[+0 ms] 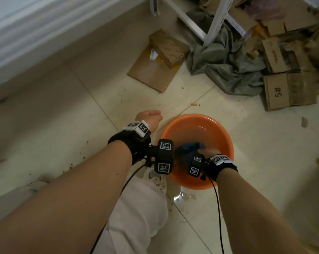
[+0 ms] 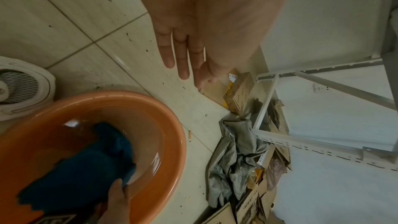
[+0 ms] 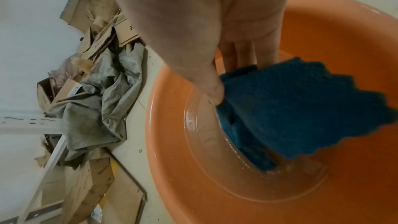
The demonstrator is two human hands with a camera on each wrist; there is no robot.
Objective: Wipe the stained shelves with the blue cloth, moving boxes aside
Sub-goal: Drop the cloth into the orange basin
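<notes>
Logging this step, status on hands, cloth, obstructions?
Left hand open, held over the floor, holding nothing. Right hand grips blue cloth, dipped in water in orange basin. Shelf frame ringed by cardboard boxes and grey sacking.

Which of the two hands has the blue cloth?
The right hand: it holds the blue cloth down in the water of the orange basin. The left hand hangs over the floor beside the basin, fingers straight, holding nothing.
</notes>
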